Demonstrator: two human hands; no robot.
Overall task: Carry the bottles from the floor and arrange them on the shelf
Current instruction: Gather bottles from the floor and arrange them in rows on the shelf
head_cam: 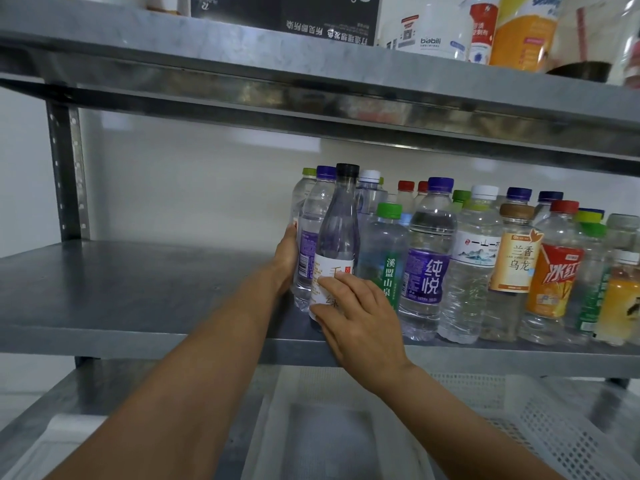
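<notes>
Nearest, a white perforated plastic basket [540, 427] sits on the lower tier. Above it, the right hand [360, 320] curls its fingers across the white label of a clear black-capped bottle [337, 233], which stands at the near edge of the grey metal shelf [138, 289]. Just left, the left hand [287, 261] lies against a purple-capped water bottle [311, 230]; its fingers are hidden, so its grip cannot be told. Rightward stand a green-labelled bottle [388, 261] reading 溪盟山泉, a purple-labelled bottle [429, 258] reading 纯悦 and a tea bottle [516, 261] marked 兰香乌龙. Far above, a white pouch [431, 32] reads "babili".
</notes>
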